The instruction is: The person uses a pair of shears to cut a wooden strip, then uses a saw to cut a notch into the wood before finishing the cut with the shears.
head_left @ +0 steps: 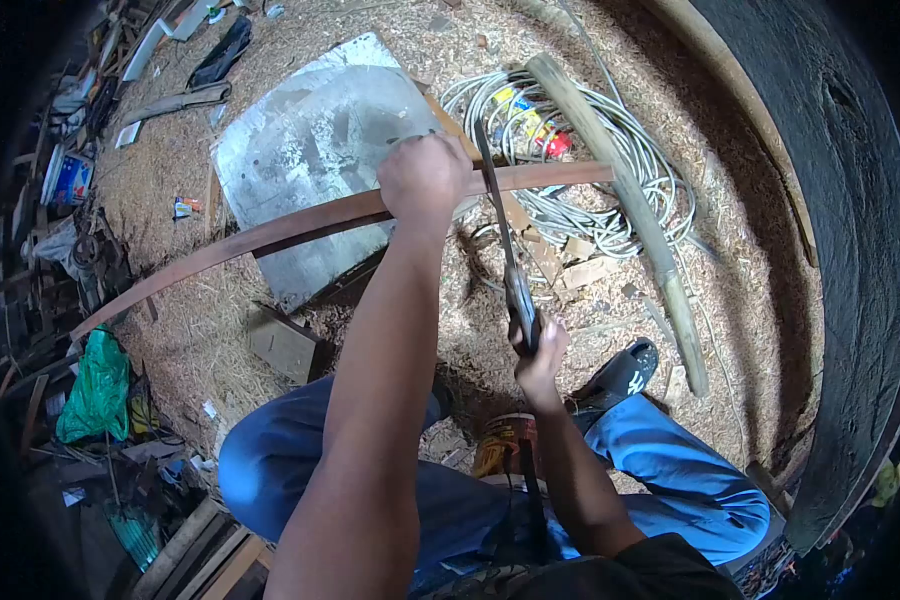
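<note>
My left hand [425,178] is closed over a long, thin wooden strip [300,222], pressing it down above a scuffed metal-topped block. The strip runs from the lower left to the right, looking bowed in this wide view. Just right of that hand, the narrow dark blade of a handsaw [500,215], seen almost edge-on, crosses the strip. My right hand [543,358] grips the saw's handle near my knees. How deep the blade sits in the wood cannot be made out.
Beneath the strip is the metal-topped block [320,125]. A coiled pale cable [620,215] and a wooden pole [660,235] lie on the right among wood shavings. A large dark timber [840,250] curves along the right edge. A green bag [95,385] lies lower left.
</note>
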{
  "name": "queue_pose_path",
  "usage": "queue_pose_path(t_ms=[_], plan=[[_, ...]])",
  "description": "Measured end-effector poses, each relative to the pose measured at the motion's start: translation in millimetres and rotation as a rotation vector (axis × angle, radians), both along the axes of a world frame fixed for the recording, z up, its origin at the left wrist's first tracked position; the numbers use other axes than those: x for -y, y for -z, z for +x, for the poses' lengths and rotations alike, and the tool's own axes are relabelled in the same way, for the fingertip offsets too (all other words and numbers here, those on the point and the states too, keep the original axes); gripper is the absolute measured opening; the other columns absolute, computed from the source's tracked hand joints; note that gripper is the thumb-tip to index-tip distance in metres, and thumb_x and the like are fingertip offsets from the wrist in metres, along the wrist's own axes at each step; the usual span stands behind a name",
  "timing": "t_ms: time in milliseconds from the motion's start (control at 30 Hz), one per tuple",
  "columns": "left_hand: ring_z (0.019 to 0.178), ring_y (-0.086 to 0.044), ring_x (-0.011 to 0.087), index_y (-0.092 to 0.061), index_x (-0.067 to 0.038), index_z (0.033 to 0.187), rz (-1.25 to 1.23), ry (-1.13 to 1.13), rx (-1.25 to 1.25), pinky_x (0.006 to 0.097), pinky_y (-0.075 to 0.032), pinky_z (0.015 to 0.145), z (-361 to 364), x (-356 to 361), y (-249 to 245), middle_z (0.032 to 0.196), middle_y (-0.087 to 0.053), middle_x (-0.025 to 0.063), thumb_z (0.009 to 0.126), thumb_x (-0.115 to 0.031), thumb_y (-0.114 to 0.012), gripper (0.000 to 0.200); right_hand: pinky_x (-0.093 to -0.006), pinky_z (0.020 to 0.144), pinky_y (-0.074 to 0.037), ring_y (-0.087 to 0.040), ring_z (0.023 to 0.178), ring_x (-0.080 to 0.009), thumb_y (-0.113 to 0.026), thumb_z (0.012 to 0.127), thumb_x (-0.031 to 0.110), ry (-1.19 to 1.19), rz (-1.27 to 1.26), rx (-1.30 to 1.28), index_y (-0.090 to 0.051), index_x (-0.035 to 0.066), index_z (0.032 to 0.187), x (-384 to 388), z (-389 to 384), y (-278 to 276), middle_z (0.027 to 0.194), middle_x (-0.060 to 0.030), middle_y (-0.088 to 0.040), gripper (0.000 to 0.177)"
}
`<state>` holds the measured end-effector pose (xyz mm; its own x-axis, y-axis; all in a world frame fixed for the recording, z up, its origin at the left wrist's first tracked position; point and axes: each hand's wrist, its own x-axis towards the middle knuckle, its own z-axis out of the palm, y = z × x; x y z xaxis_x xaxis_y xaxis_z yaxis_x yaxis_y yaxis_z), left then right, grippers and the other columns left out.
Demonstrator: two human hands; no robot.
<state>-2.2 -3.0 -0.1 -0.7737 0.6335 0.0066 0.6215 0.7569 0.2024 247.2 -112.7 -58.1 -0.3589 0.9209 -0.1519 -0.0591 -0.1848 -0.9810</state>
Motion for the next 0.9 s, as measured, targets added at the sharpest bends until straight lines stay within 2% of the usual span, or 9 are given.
queue_pose_path(t_ms=[100,233,267,300,500,700,733,767,900], plan=[[0.070,-0.070,0.0365,-0.073,-0.003,0.068,0.061,-0.009,-0.012,0.0455,-0.056,0.070,3,-3,-1,0.074,-0.070,0.0203,0.089,-0.029,-0.050,0.040,-0.0287,0.048,-0.032,-0.046,0.051,-0.0147,-0.038,0.095,0.053,-0.076,0.074,0.118,-0.054,0.001,0.070,21,33,-7,0.059,-0.0032,-0.050,0.060],[0.071,-0.070,0.0363,-0.073,-0.003,0.068,0.015,0.002,-0.008,0.0458,-0.056,0.072,4,-2,-7,0.074,-0.070,0.0204,0.089,-0.028,-0.049,0.040,-0.0270,0.050,-0.036,-0.047,0.054,-0.0124,-0.037,0.101,0.034,-0.087,0.103,-0.015,-0.058,-0.002,0.085,11,16,-3,0.066,-0.0038,-0.053,0.044],[0.071,-0.070,0.0361,-0.073,-0.003,0.068,0.009,0.011,-0.012,0.0458,-0.056,0.072,4,-2,-7,0.074,-0.070,0.0203,0.089,-0.028,-0.049,0.040,-0.0269,0.053,-0.039,-0.049,0.059,-0.0123,-0.036,0.104,0.018,0.132,0.845,0.368,-0.053,-0.004,0.104,7,-5,7,0.074,-0.0056,-0.054,0.028],[0.071,-0.070,0.0361,-0.073,-0.003,0.068,0.007,0.012,-0.015,0.0458,-0.056,0.072,3,-2,-5,0.074,-0.070,0.0203,0.089,-0.028,-0.049,0.040,-0.0283,0.056,-0.041,-0.049,0.063,-0.0133,-0.037,0.104,0.010,0.109,0.327,-0.025,-0.045,-0.005,0.114,13,-14,33,0.079,-0.0070,-0.053,0.020],[0.071,-0.070,0.0352,-0.073,-0.004,0.069,-0.018,-0.001,0.012,0.0451,-0.056,0.072,2,-1,-4,0.075,-0.071,0.0197,0.089,-0.029,-0.049,0.040,-0.0308,0.052,-0.038,-0.048,0.056,-0.0152,-0.037,0.101,0.033,0.000,-0.026,-0.053,-0.057,-0.002,0.088,19,10,12,0.067,-0.0051,-0.052,0.042],[0.070,-0.069,0.0403,-0.073,0.000,0.071,0.073,0.031,0.005,0.0486,-0.056,0.074,2,-1,-5,0.075,-0.069,0.0253,0.091,-0.030,-0.047,0.045,-0.0261,0.049,-0.037,-0.046,0.054,-0.0111,-0.039,0.101,0.023,0.014,0.186,0.056,-0.057,-0.002,0.090,19,12,0,0.069,-0.0040,-0.053,0.033],[0.070,-0.070,0.0402,-0.073,0.001,0.071,0.067,0.030,0.007,0.0484,-0.056,0.074,2,-2,-5,0.074,-0.069,0.0252,0.091,-0.030,-0.047,0.045,-0.0259,0.049,-0.038,-0.045,0.052,-0.0107,-0.039,0.101,0.017,0.160,0.654,0.262,-0.055,-0.002,0.092,8,-5,15,0.071,-0.0039,-0.054,0.026],[0.070,-0.070,0.0401,-0.073,0.001,0.071,0.059,0.026,0.009,0.0482,-0.056,0.073,2,-1,-4,0.074,-0.069,0.0250,0.091,-0.030,-0.047,0.045,-0.0258,0.049,-0.037,-0.044,0.050,-0.0113,-0.040,0.102,0.023,0.090,0.291,0.149,-0.055,0.000,0.084,-5,-20,2,0.066,-0.0039,-0.053,0.032],[0.072,-0.070,0.0352,-0.073,-0.003,0.070,0.024,0.003,-0.016,0.0449,-0.056,0.071,1,-1,-1,0.075,-0.071,0.0195,0.089,-0.029,-0.050,0.040,-0.0274,0.048,-0.035,-0.044,0.049,-0.0125,-0.037,0.102,0.033,-0.012,0.225,0.069,-0.053,0.002,0.072,-14,-21,4,0.059,-0.0037,-0.050,0.046]])
